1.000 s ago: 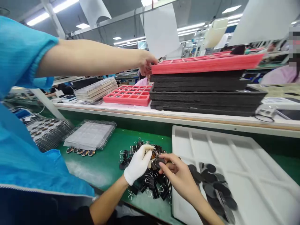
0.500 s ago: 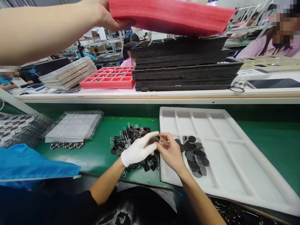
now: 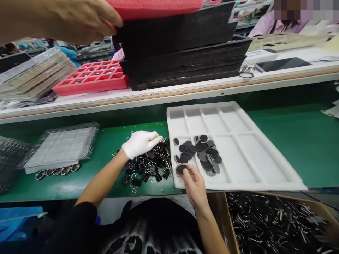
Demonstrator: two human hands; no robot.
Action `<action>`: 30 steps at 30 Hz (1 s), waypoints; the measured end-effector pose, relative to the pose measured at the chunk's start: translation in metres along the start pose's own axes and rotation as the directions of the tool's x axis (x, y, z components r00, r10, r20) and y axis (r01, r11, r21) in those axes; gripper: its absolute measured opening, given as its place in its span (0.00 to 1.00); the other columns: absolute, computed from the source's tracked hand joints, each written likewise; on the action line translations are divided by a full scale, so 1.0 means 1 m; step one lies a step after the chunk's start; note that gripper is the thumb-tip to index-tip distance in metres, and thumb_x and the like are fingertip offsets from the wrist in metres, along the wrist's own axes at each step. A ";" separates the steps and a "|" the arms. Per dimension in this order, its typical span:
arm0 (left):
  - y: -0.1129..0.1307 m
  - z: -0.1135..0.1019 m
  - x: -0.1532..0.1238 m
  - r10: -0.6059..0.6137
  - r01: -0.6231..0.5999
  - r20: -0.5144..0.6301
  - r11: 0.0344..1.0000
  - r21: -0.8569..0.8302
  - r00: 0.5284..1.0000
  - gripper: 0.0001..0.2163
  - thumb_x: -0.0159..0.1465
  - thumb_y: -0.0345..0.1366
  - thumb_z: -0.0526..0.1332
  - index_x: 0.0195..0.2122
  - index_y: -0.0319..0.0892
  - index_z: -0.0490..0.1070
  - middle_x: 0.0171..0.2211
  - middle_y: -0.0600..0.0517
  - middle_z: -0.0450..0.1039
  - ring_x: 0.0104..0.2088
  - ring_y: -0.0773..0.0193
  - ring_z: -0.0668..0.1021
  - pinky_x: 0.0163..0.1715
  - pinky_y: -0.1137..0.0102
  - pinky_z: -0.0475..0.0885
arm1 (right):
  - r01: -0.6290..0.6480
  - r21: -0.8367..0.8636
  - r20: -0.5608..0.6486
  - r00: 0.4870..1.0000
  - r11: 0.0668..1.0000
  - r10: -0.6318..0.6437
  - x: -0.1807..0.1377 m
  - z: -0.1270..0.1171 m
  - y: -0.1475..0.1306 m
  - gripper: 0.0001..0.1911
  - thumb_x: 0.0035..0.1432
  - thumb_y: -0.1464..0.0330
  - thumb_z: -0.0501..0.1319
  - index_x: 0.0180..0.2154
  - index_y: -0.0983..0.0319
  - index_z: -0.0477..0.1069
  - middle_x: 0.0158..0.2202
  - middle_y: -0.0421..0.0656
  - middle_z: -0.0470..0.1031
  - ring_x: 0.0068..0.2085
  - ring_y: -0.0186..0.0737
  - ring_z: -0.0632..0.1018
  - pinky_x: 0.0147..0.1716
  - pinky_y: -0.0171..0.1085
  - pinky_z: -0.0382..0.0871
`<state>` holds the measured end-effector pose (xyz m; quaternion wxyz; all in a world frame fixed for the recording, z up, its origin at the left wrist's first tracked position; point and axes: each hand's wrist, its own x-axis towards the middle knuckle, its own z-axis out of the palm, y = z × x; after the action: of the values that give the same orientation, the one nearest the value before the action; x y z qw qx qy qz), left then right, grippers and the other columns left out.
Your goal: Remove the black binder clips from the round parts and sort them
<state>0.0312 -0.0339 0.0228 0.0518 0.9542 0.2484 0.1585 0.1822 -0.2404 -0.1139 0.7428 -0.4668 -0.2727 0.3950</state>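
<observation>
My left hand [image 3: 140, 142], in a white glove, rests on a heap of black binder clips [image 3: 148, 165] on the green mat, fingers curled over the clips. My right hand [image 3: 192, 180], bare, pinches a black oval disc [image 3: 181, 168] at the near left corner of the white foam tray [image 3: 238, 116]. Several more black discs [image 3: 201, 152] lie piled in the tray's left compartments.
Another person's hand [image 3: 76, 19] holds a red foam tray [image 3: 156, 7] overhead at top left. On the raised shelf stand stacked black foam trays [image 3: 182, 53] and a red compartment tray [image 3: 90, 79]. Clear blister trays [image 3: 62, 146] lie left; a cardboard box of metal parts [image 3: 275, 222] sits bottom right.
My hands have parted: the gloved left went onto the clip heap, the right brought a disc down to the tray's corner. The other person's red tray moved left overhead.
</observation>
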 end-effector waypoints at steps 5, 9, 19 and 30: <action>0.001 0.006 0.040 0.407 -0.455 0.395 0.890 0.031 0.824 0.14 0.71 0.48 0.59 0.50 0.50 0.78 0.43 0.50 0.79 0.39 0.60 0.79 0.35 0.68 0.63 | -0.078 0.162 -0.052 0.995 0.984 0.088 0.007 0.000 -0.002 0.15 0.57 0.56 0.73 0.42 0.57 0.79 0.42 0.42 0.78 0.41 0.38 0.79 0.40 0.38 0.76; 0.012 0.028 0.048 0.482 -0.571 0.468 0.819 0.060 0.741 0.11 0.69 0.47 0.63 0.41 0.47 0.80 0.40 0.49 0.79 0.39 0.58 0.79 0.33 0.66 0.61 | -0.152 0.214 -0.022 0.987 0.965 0.160 0.011 0.000 -0.008 0.16 0.55 0.57 0.75 0.40 0.57 0.80 0.41 0.43 0.78 0.41 0.39 0.80 0.40 0.39 0.76; 0.000 0.019 0.023 -0.018 -0.025 -0.084 0.877 -0.480 0.996 0.12 0.68 0.43 0.63 0.35 0.40 0.81 0.33 0.50 0.80 0.33 0.65 0.80 0.34 0.71 0.73 | -0.168 0.202 0.063 0.985 0.965 0.158 0.016 0.006 -0.016 0.15 0.56 0.57 0.75 0.42 0.57 0.83 0.57 0.49 0.77 0.43 0.41 0.79 0.39 0.39 0.77; 0.038 0.014 -0.016 0.138 -0.052 0.221 0.933 -0.355 0.966 0.22 0.58 0.50 0.65 0.19 0.43 0.58 0.17 0.58 0.59 0.20 0.72 0.61 0.22 0.71 0.55 | 0.041 -0.127 0.406 0.914 0.991 0.014 0.039 0.007 -0.048 0.10 0.58 0.58 0.73 0.40 0.55 0.85 0.51 0.49 0.82 0.56 0.52 0.79 0.58 0.50 0.73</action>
<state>0.0398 -0.0756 0.0120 0.2409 0.9532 0.1617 0.0846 0.2136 -0.2162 -0.0656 0.6399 -0.4211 -0.4499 0.4591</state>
